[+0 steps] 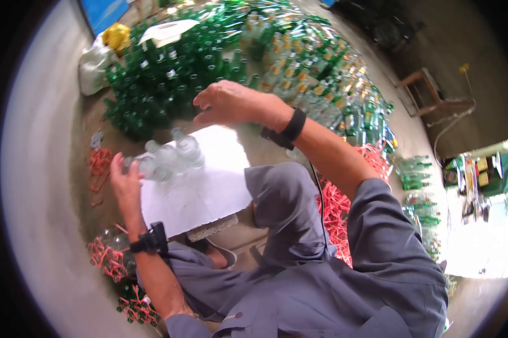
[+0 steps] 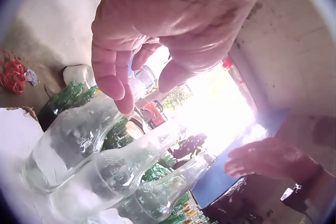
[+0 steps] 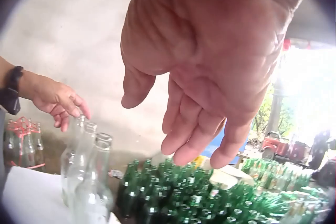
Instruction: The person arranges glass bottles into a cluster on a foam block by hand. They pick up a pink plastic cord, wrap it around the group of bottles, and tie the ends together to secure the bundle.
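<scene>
Clear glass bottles stand grouped on a white board. My left hand is at the top of the bottle on the group's left side, with fingers and thumb spread around its neck; whether they touch the glass is hard to tell. Raised above the far side of the board, my right hand holds nothing, its fingers apart and slightly bent.
Many green bottles stand beyond the board, with clear labelled ones to their right. Red strapping lies beside my knee, and more at the left. A white bag stands near the wall.
</scene>
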Demonstrator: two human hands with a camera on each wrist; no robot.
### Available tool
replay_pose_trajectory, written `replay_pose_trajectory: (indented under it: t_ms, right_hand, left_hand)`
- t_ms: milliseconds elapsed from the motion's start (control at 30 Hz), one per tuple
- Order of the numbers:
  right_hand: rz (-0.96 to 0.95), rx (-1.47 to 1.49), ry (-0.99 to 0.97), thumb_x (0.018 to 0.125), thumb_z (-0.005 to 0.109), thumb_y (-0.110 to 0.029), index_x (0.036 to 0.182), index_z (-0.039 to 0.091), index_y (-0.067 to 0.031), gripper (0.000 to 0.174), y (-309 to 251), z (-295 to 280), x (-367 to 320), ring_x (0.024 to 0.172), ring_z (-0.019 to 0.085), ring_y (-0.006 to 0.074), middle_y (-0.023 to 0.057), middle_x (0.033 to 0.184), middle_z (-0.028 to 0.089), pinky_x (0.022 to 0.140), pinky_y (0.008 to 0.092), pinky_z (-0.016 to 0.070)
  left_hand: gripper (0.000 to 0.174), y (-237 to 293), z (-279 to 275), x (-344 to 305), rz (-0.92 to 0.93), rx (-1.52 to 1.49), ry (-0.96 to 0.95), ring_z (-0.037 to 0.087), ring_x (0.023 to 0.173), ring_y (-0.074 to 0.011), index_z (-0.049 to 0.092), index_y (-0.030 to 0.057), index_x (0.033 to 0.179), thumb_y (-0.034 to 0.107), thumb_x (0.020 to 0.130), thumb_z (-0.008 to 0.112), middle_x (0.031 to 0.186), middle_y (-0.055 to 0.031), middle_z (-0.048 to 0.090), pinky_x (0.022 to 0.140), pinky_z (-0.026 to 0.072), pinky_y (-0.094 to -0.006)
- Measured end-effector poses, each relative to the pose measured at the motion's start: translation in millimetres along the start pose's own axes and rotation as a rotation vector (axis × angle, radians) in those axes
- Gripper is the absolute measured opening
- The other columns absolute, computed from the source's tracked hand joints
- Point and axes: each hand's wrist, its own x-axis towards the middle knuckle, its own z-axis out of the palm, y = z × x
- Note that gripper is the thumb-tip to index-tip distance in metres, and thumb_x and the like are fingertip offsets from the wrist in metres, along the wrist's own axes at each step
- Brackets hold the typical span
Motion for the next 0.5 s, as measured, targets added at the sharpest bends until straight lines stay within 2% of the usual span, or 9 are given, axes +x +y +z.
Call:
replay_pose_trajectory:
  t_ms: [67, 100, 133, 167, 233, 333, 433, 500]
  right_hand:
    - [0.086, -0.025, 0.016, 0.087, 0.07, -0.04, 0.119, 0.066, 0.0011, 0.053, 19, -27, -28, 0.097, 0.07, 0.0315, 0.0179, 0.107, 0.072, 0.088, 0.0362, 0.0542]
    - [0.033, 0.027, 0.155, 0.086, 0.066, -0.044, 0.097, 0.07, 0.0014, 0.047, 38, -29, -47, 0.087, 0.067, 0.0364, 0.0182, 0.088, 0.07, 0.08, 0.042, 0.0526]
    - [0.079, -0.011, 0.144, 0.088, 0.064, -0.043, 0.091, 0.068, 0.0016, 0.045, 49, -39, -65, 0.085, 0.066, 0.0377, 0.0196, 0.084, 0.068, 0.077, 0.0441, 0.0517]
    - [0.207, -0.067, 0.078, 0.089, 0.062, -0.041, 0.087, 0.065, 0.0014, 0.043, 61, -45, -81, 0.083, 0.065, 0.0387, 0.0214, 0.082, 0.066, 0.075, 0.0454, 0.0508]
    - [0.276, -0.183, 0.108, 0.087, 0.063, -0.04, 0.088, 0.066, 0.0018, 0.042, 110, -36, -124, 0.083, 0.065, 0.0396, 0.0224, 0.083, 0.066, 0.073, 0.0465, 0.0511]
    - [0.591, -0.295, 0.082, 0.084, 0.065, -0.04, 0.088, 0.066, 0.0027, 0.043, 155, -9, -200, 0.087, 0.067, 0.0399, 0.0232, 0.087, 0.068, 0.074, 0.0475, 0.0531]
    - [0.886, -0.376, -0.038, 0.082, 0.068, -0.046, 0.089, 0.07, 0.0003, 0.047, 179, 24, -260, 0.089, 0.069, 0.0393, 0.0233, 0.092, 0.07, 0.075, 0.048, 0.0548]
    - [0.921, -0.369, -0.06, 0.082, 0.069, -0.048, 0.09, 0.07, -0.0004, 0.048, 182, 48, -291, 0.088, 0.069, 0.0392, 0.0227, 0.092, 0.071, 0.075, 0.0487, 0.0549]
  left_hand:
    - [0.057, -5, -5, 1, 0.014, -0.067, 0.016, 0.064, 0.075, -0.0129, 0.043, -0.002, 0.141, 0.02, 0.093, 0.064, 0.14, -0.0185, 0.051, 0.058, 0.0476, -0.0248]
    - [0.056, -7, -8, 3, 0.01, -0.023, 0.028, 0.064, 0.075, -0.0132, 0.043, -0.0017, 0.141, 0.021, 0.093, 0.063, 0.141, -0.0174, 0.051, 0.06, 0.0478, -0.0246]
    - [0.056, -6, -10, 3, 0.014, -0.03, 0.015, 0.064, 0.075, -0.0132, 0.043, -0.0017, 0.141, 0.021, 0.093, 0.063, 0.141, -0.0174, 0.051, 0.06, 0.0478, -0.0246]
    - [0.056, -5, -13, 2, 0.015, -0.039, 0.042, 0.064, 0.075, -0.0135, 0.044, -0.0018, 0.141, 0.021, 0.094, 0.063, 0.141, -0.0171, 0.051, 0.059, 0.0479, -0.0248]
    - [0.054, 0, -17, -1, 0.014, -0.027, 0.081, 0.065, 0.077, -0.0141, 0.046, -0.0021, 0.14, 0.022, 0.095, 0.062, 0.139, -0.0158, 0.052, 0.059, 0.0481, -0.0252]
    - [0.053, 13, -18, -9, -0.024, -0.007, 0.096, 0.066, 0.078, -0.0145, 0.047, -0.002, 0.139, 0.023, 0.095, 0.061, 0.138, -0.0155, 0.053, 0.059, 0.0482, -0.0252]
    - [0.051, 14, -19, -17, -0.03, 0.02, 0.082, 0.064, 0.076, -0.0135, 0.048, -0.0008, 0.139, 0.024, 0.096, 0.061, 0.131, -0.0126, 0.057, 0.058, 0.0474, -0.0256]
    - [0.051, 16, -18, -21, -0.046, 0.043, 0.056, 0.064, 0.075, -0.013, 0.048, -0.0002, 0.139, 0.025, 0.096, 0.061, 0.129, -0.0114, 0.059, 0.058, 0.0471, -0.0257]
